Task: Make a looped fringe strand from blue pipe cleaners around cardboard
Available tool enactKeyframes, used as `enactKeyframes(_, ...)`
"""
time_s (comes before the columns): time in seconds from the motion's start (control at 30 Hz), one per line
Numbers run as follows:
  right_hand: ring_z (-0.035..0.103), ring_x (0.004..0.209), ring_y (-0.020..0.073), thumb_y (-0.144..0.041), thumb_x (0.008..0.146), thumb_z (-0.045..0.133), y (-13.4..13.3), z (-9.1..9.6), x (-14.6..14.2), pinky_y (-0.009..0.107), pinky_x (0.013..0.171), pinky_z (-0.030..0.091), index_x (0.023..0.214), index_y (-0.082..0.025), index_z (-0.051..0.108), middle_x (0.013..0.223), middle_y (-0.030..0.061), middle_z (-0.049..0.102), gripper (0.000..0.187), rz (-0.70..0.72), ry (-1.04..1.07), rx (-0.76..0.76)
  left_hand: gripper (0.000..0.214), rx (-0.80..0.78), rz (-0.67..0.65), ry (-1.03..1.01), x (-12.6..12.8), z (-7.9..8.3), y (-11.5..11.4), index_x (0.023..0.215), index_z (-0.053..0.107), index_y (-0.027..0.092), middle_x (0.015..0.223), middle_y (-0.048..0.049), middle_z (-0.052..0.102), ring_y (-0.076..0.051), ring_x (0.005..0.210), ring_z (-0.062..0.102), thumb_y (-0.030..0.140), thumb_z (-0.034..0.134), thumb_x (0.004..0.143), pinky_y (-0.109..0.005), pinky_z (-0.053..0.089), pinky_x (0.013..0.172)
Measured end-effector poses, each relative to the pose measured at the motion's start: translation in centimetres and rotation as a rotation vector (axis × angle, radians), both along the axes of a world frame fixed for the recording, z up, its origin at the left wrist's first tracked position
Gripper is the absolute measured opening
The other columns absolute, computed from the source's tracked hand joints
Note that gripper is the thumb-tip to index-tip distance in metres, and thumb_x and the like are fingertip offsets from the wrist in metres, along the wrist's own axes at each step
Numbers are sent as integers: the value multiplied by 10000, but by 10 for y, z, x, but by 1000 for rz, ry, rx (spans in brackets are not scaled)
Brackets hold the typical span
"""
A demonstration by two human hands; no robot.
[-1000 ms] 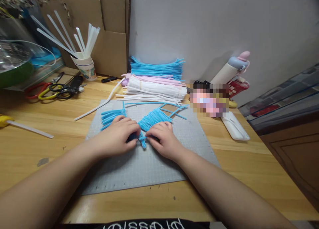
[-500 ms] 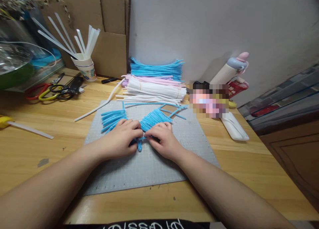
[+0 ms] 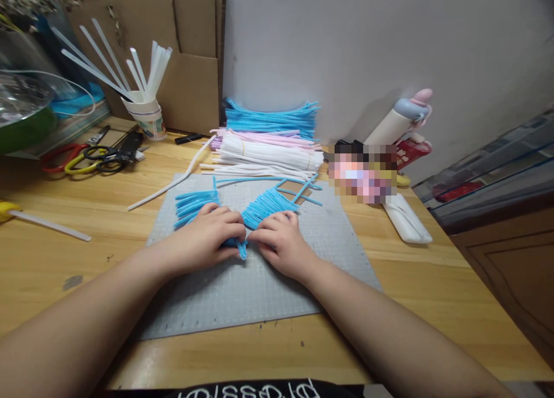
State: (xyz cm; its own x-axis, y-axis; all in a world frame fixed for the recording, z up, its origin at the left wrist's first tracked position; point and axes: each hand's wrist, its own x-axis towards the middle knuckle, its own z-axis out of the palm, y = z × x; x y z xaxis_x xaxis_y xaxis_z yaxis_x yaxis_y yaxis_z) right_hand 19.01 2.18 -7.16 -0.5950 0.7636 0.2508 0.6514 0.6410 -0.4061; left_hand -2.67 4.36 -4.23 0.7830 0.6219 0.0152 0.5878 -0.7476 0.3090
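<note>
A bundle of blue pipe cleaners [image 3: 268,205] lies on a grey cutting mat [image 3: 259,288], fanned out to both sides and pinched at its middle. My left hand [image 3: 208,239] is closed over the left half of the bundle, with blue ends [image 3: 190,205] sticking out past its fingers. My right hand [image 3: 281,242] is closed on the right half beside it. Between the two hands a short blue pipe cleaner end [image 3: 242,249] pokes down from the bundle's middle. The fingertips of both hands nearly touch there.
Stacks of blue, pink and white pipe cleaners [image 3: 270,141] lie behind the mat against the wall. A paper cup of white sticks [image 3: 147,112], scissors [image 3: 93,158], cardboard [image 3: 190,52], a bottle [image 3: 396,124] and a white case [image 3: 407,219] stand around on the wooden table [image 3: 52,259].
Both hands stayed on the bundle's middle and drew slightly closer together. The short blue end between them has shifted a little and turned.
</note>
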Motion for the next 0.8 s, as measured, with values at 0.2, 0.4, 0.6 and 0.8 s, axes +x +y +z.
enactKeyframes(0.2,515,952,179,-149,891,546,-1,0,-2,387,922,222,951,-240,661,932,3,682,158,-12,102,-33,194,-1,16,-7,4,-3,-2,963,608,252,995,-16,625,-234,984,523,424,555,891,-415,264,896)
enactKeyframes(0.4,535,916,173,-134,870,566,0,0,-5,372,905,241,865,-213,609,896,-8,688,90,11,170,-67,164,20,65,6,8,-5,-4,947,614,240,976,-19,626,-236,992,524,385,553,898,-411,274,898)
enactKeyframes(0.6,545,920,168,-48,820,525,-1,-2,-3,365,911,262,908,-218,573,910,-13,668,198,2,230,-91,131,41,78,-35,8,-6,-3,934,622,262,954,3,633,-219,967,547,336,515,924,-414,271,897)
enactKeyframes(0.8,547,868,167,-45,792,507,1,-3,-4,358,895,294,835,-212,560,834,-8,627,180,-49,297,-107,168,112,278,-124,10,-1,-5,940,564,178,987,-50,605,-228,938,562,304,617,842,-343,361,786)
